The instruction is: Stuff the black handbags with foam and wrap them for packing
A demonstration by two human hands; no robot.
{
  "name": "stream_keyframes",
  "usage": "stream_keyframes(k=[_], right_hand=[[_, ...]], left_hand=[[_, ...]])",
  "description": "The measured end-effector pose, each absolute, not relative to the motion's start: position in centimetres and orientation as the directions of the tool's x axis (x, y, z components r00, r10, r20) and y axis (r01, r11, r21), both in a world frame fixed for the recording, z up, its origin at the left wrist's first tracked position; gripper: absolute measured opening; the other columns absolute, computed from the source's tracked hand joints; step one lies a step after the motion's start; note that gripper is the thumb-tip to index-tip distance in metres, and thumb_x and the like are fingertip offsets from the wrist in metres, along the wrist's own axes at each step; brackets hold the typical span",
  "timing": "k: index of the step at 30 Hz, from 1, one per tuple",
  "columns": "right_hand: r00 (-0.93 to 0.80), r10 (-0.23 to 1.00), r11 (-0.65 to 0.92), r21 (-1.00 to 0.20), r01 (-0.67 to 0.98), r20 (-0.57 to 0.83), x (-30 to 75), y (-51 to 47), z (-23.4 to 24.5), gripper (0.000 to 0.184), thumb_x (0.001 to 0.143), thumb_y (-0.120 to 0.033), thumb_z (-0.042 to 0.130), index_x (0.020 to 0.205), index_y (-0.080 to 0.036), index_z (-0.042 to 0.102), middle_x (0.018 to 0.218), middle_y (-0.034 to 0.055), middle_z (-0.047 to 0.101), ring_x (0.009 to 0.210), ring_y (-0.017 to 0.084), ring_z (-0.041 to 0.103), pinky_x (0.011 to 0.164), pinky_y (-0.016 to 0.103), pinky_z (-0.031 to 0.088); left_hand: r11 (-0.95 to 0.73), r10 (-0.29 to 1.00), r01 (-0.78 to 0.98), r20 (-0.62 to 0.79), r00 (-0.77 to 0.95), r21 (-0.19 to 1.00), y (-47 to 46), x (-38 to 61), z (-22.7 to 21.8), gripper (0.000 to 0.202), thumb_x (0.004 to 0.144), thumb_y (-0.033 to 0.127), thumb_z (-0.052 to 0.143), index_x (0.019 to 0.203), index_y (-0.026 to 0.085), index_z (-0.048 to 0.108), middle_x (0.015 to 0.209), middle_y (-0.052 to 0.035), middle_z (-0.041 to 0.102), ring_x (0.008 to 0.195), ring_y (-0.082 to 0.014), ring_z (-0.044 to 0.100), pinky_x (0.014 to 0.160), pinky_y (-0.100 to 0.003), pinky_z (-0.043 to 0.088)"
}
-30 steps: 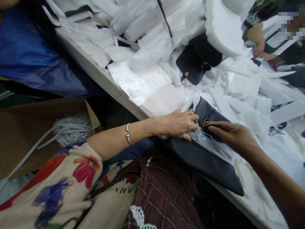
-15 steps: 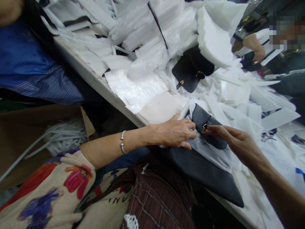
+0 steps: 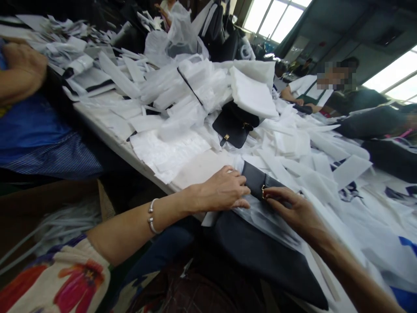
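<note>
The black bag (image 3: 267, 252) lies along the near edge of the counter (image 3: 197, 168), where both hands reach it. The right hand (image 3: 291, 206) has a narrow grip pinching the gold clasp (image 3: 263, 191) – apparently for fine control – while the left hand (image 3: 223, 189) curls beside the flap (image 3: 254, 176), seemingly steadying it; whether that grip holds anything, I cannot tell.
</note>
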State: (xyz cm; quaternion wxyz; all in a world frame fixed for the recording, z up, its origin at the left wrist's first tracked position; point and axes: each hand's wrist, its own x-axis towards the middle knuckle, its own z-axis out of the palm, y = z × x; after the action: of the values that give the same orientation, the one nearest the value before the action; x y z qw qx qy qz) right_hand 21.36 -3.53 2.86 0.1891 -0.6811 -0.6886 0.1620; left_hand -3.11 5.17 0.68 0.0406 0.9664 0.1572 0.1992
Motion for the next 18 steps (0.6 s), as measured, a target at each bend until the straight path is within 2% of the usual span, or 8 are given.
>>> stream_keyframes(k=[2,6,8,12,16,18], right_hand=[[-0.096,0.992,0.123,-0.417,0.900,0.085,21.4,-3.8,2.5,0.034,0.079,-0.031,0.061,0.112,-0.025,0.067,0.111,0.0063,0.069,0.106,0.027,0.062,0.095,0.046,0.050],[-0.219,0.966,0.249,-0.276,0.928,0.138,21.5,-4.1,1.9,0.055,0.069,-0.017,0.061,0.123,-0.024,0.061,0.123,0.0084,0.061,0.119,0.029,0.053,0.102,0.047,0.046],[-0.233,0.956,0.273,-0.250,0.929,0.179,21.6,-4.1,1.6,0.048,0.072,-0.017,0.061,0.120,-0.023,0.063,0.123,0.0088,0.059,0.117,0.028,0.054,0.101,0.044,0.047],[-0.162,0.951,0.245,-0.319,0.916,0.264,21.8,-4.2,1.3,0.020,0.086,-0.026,0.058,0.103,-0.025,0.069,0.109,0.0060,0.066,0.100,0.022,0.064,0.091,0.036,0.052],[-0.033,0.968,0.142,-0.437,0.888,0.247,21.4,-4.1,1.6,0.017,0.090,-0.031,0.057,0.098,-0.025,0.070,0.096,0.0024,0.070,0.088,0.020,0.068,0.081,0.033,0.053],[-0.033,0.975,0.128,-0.432,0.892,0.221,21.1,-3.9,1.7,0.015,0.089,-0.030,0.059,0.097,-0.025,0.070,0.095,0.0021,0.070,0.086,0.020,0.067,0.080,0.033,0.053]], left_hand=[[-0.953,0.299,0.293,0.362,0.883,0.075,4.7,-2.5,0.6,0.036,0.086,0.056,0.060,0.095,0.022,0.071,0.095,-0.0056,0.064,0.094,-0.0256,0.059,0.092,-0.042,0.039],[-0.947,0.312,0.320,0.303,0.900,0.025,3.8,-1.3,0.8,0.038,0.082,0.059,0.063,0.093,0.024,0.072,0.096,-0.0057,0.063,0.097,-0.0275,0.057,0.100,-0.047,0.034],[-0.946,0.312,0.323,0.277,0.909,0.007,3.4,-0.9,1.0,0.037,0.083,0.056,0.064,0.093,0.021,0.072,0.097,-0.0066,0.064,0.100,-0.0274,0.055,0.101,-0.046,0.033],[-0.962,0.253,0.272,0.293,0.922,-0.022,2.8,-0.6,0.8,0.031,0.085,0.044,0.068,0.093,0.014,0.069,0.102,-0.0084,0.063,0.102,-0.0255,0.053,0.097,-0.041,0.035],[-0.978,0.210,0.205,0.269,0.940,0.049,2.9,-0.5,-0.1,0.021,0.091,0.034,0.061,0.095,0.013,0.066,0.102,-0.0076,0.062,0.096,-0.0225,0.054,0.083,-0.035,0.039],[-0.975,0.221,0.205,0.266,0.938,0.087,3.2,-0.5,-0.4,0.028,0.090,0.036,0.063,0.106,0.013,0.062,0.102,-0.0071,0.062,0.095,-0.0224,0.054,0.081,-0.034,0.039]])
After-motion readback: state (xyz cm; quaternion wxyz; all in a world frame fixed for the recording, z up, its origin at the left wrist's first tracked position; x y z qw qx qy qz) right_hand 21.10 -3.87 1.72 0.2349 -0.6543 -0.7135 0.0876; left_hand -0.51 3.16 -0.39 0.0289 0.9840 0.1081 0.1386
